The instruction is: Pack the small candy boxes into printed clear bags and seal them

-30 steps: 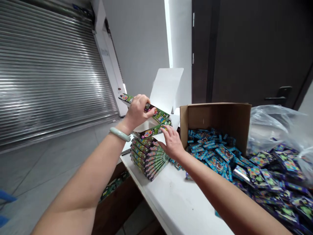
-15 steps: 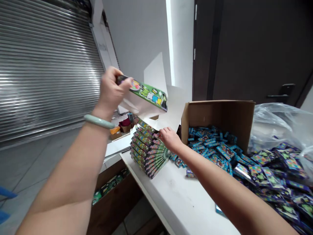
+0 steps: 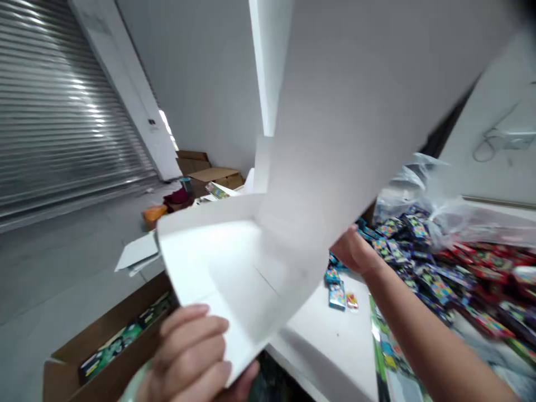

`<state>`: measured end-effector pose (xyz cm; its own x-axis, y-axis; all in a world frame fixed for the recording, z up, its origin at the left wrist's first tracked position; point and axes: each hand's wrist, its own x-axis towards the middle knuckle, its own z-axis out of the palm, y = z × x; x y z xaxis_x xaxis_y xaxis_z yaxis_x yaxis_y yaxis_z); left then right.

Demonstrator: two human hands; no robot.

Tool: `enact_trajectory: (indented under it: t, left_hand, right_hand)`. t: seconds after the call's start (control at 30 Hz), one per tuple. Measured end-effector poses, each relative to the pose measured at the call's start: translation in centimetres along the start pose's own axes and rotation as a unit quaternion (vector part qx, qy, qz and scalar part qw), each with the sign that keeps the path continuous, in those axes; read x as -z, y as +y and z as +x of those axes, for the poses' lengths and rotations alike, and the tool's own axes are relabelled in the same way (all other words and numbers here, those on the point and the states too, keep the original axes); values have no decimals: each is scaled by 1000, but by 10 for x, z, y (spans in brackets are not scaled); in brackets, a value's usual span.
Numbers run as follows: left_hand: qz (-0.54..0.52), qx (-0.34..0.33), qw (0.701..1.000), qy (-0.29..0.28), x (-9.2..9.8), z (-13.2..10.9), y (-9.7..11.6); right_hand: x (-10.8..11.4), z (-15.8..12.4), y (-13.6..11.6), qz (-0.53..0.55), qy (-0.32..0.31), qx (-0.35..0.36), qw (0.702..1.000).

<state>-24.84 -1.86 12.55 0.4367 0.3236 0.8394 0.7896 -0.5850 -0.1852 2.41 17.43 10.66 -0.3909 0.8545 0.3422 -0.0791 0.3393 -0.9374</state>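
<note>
A packing room or small warehouse, by the look of it – which of the two, I cannot tell. Across the upper left runs a ribbed metal shutter (image 3: 62, 111), with a grey floor (image 3: 62, 262) below and a tall grey wall (image 3: 192, 72) to its right. An open carton (image 3: 61, 382) at lower left holds green boxes (image 3: 129, 334), and brown cardboard boxes (image 3: 218, 176) sit left of centre. Beside the white table (image 3: 322, 326) at lower centre, goods spread in bulk over the right side: small blue packets (image 3: 337, 296), dark purple packets (image 3: 435, 282) and red packets (image 3: 486, 257) – heaped loose by the dozen, with clear plastic (image 3: 452, 220) behind them
</note>
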Motion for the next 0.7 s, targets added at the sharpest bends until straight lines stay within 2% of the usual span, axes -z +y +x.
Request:
enact_trajectory:
  t: [0.07, 0.1, 0.2, 0.3, 0.43, 0.6, 0.7]
  left_hand:
    - [0, -54, 999, -2, -25, -15, 24]
    - [-10, -45, 999, -10, -37, -19, 33]
    - [-67, 43, 997, -10, -71, -33, 52]
    - [-107, 87, 990, -7, -94, -51, 68]
    - [-116, 140, 983, -30, -108, -77, 96]
    - [-170, 157, 953, -194, -115, -104, 128]
    - [-185, 165, 939, -237, -120, -111, 134]
  right_hand:
    - [17, -32, 7, 58, -6, -65, 996]
    - [21, -44, 12, 60, -7, -87, 994]
    - [22, -65, 35, 15, 25, -120, 992]
    - [12, -67, 63, -36, 100, -161, 981]
    - [6, -55, 94, -43, 165, -210, 963]
    - [20, -50, 119, -33, 228, -257, 939]
    - [25, -50, 129, -24, 233, -278, 932]
